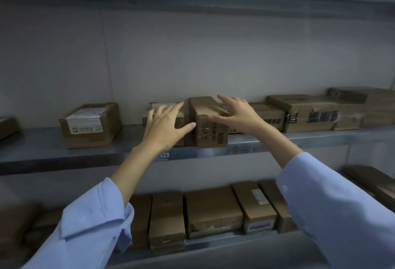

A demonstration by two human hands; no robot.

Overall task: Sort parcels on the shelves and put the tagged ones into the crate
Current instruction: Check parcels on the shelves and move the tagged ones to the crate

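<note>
Centre of frame: narrow brown cardboard parcel [210, 123], taped, end-on at the front edge of the middle shelf [64, 151]. Left of centre: squat parcel with white label [90, 124], slightly askew. Right: overlapping parcels with blue print [310, 116]. Bottom: row of flat parcels [213, 211], side by side.

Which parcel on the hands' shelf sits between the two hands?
The narrow box set end-on, its short taped face toward the camera. The open left hand flanks its left side, the open right hand its right.

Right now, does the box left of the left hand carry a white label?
Yes, a white label wraps over that box, top and front.
</note>
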